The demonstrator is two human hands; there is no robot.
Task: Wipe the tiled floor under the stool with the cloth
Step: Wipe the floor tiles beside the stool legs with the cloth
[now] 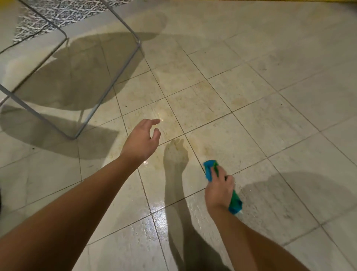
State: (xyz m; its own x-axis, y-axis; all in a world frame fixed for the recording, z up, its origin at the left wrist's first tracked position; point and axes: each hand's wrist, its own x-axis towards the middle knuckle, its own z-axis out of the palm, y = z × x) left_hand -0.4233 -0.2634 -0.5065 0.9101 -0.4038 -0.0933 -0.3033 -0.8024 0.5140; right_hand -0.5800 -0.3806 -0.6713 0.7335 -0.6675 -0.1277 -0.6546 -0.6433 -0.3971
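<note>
My right hand (219, 188) grips a bunched blue and green cloth (210, 170) and presses it on the beige tiled floor (251, 100) at the lower right. A wet shiny streak runs on the tiles just left of it. My left hand (142, 141) hovers above the floor in the middle, fingers apart and curled, holding nothing. The stool (108, 91) stands at the upper left; only its thin grey metal frame shows, with its round shadow on the tiles beneath. Yellowish stains mark the tiles between my hands and the stool.
A black and white patterned rug (58, 17) lies at the top left behind the stool. A yellow strip (328, 1) runs along the top right edge. Open tiles stretch to the right.
</note>
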